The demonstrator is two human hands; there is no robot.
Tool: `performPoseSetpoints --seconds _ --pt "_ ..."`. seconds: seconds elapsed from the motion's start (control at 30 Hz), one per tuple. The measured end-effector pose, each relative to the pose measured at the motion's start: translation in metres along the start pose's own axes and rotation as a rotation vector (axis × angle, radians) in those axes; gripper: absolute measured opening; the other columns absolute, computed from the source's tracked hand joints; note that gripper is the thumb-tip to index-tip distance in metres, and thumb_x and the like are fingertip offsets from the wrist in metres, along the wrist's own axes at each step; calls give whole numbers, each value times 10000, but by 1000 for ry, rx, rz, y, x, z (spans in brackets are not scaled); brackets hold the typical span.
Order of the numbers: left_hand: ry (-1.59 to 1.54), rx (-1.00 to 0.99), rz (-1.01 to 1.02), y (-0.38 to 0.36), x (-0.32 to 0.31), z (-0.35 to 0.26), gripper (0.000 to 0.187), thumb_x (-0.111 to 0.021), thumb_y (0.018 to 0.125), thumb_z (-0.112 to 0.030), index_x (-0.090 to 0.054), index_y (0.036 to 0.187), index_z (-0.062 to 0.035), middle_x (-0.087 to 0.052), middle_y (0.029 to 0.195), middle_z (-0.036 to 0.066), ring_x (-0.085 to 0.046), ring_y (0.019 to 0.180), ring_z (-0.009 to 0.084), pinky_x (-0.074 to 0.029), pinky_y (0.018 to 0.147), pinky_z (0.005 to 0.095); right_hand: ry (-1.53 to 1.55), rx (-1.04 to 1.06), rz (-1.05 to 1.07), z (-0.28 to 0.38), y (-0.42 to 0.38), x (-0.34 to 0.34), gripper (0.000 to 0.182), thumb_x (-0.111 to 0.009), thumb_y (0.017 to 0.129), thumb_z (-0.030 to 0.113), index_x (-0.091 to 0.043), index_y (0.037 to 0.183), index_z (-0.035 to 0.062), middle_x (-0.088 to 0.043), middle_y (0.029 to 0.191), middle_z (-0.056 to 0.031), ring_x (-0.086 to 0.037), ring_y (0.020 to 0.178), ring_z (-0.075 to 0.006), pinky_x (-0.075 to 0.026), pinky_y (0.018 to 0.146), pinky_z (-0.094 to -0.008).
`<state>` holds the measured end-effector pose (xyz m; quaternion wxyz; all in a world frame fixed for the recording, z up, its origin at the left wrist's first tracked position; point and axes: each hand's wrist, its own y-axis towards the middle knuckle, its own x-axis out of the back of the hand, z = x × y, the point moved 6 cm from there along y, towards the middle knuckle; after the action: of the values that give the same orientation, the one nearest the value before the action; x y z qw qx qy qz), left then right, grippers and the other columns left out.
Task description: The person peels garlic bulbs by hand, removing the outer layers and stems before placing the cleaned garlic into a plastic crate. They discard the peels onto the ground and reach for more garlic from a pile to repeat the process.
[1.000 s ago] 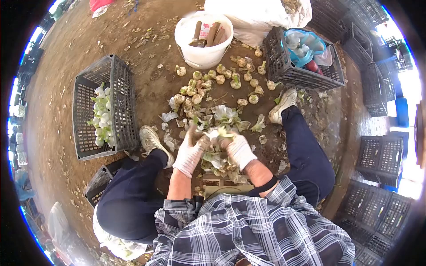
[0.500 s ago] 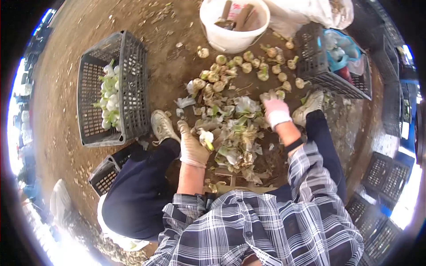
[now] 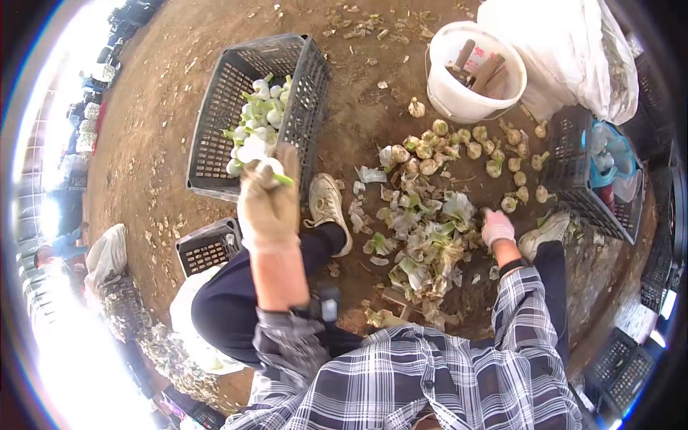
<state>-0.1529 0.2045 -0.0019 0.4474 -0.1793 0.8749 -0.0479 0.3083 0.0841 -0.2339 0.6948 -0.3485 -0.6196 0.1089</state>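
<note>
My left hand [image 3: 269, 208], in a pale glove, is raised at the near side of a black crate [image 3: 304, 107]. Its fingers are closed on a white garlic bulb [image 3: 269, 170] with a short green stem. Inside the crate lie several similar clean garlic bulbs [image 3: 259, 115]. My right hand [image 3: 497, 228], in a pinkish glove, is low at the right edge of a heap of garlic skins [image 3: 430, 247]. Its fingers are curled; what they hold, if anything, I cannot make out. An untrimmed garlic bulb [image 3: 509, 204] lies just beyond it.
Several untrimmed garlic bulbs [image 3: 428, 166] are spread on the dirt floor. Behind them stands a white bucket [image 3: 459, 100] holding brown pieces, beside a white sack [image 3: 566, 57]. Another crate [image 3: 580, 186] with blue plastic is at the right, a small crate [image 3: 208, 247] by my left knee.
My left hand has lifted the garlic bulb from beside the skins up and left to the crate. My right hand stays near the heap, its fingers more curled. The view has turned left.
</note>
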Motion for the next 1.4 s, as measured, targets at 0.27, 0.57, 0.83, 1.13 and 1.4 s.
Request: performPoseSetpoints --seconds 0.27,0.57,0.83,1.13,1.4 --pt "576 -451 -132 71 -49 -139 268 -651 957 -264 -616 1069 -23 -675 936 98 -630 755 204 -502 638 319 647 164 -92 14 -24 -48 412 -606 890 155 -587 1300 127 -679 1123 -208 -646 1048 -369 -524 883 -420" --pt "1686 -168 760 -137 -47 76 370 -660 796 -12 -633 1164 -21 -655 966 99 -634 941 178 -519 832 268 2125 409 545 123 -173 66 564 -643 926 203 -426 1428 63 -654 1144 -71 -638 948 -205 -543 714 -382" --pt "1180 147 787 -181 -52 107 833 -804 698 -8 -429 1441 -40 -510 1351 120 -551 1162 202 -476 971 309 1775 550 231 119 -251 106 627 -667 911 374 -494 1391 10 -643 1129 -64 -609 920 -143 -507 783 -309" --pt "1419 -626 1099 -224 -92 99 1119 -862 577 -13 -270 1524 -83 -413 1442 233 -505 1250 415 -504 981 428 1967 467 84 112 -256 110 437 -721 895 305 -621 1199 7 -687 1005 -46 -645 845 -119 -522 777 -272" --pt "1559 -337 950 -211 -90 94 842 -937 523 -233 -596 1268 -36 -648 1160 155 -657 1032 311 -548 879 368 2180 586 267 119 -271 115 515 -748 870 345 -583 1250 39 -653 1113 -47 -627 1008 -147 -521 854 -305"
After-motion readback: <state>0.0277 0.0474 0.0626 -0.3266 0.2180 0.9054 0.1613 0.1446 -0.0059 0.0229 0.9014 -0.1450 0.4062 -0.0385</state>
